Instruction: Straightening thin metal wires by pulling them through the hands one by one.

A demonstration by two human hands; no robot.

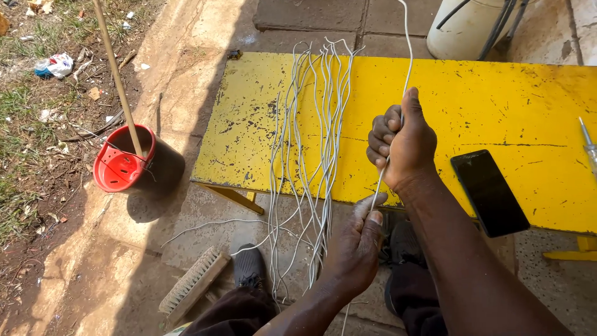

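- Outdoors, a person looks down at a scuffed yellow tabletop (497, 87) standing on stone paving.
- The right hand (404, 143) is closed in a fist around a single thin white wire (407, 62), thumb pointing up along it.
- That wire runs upward out of the top edge, so its far end is cut off.
- The left hand (357, 246), lower down off the tabletop's near edge, pinches the same wire between thumb and curled fingers; the stretch inside both fists is hidden.
- A bundle of cut white wires (311, 137) lies just left of the hands, draped over the near edge toward the ground.
- A dark phone (489, 191) lies right of the right hand, overhanging the edge.
- A screwdriver (587, 143) is cropped at the right border.
- A red bucket (121, 165) holding a stick, and a scrub brush (193, 283), sit on the ground to the left.
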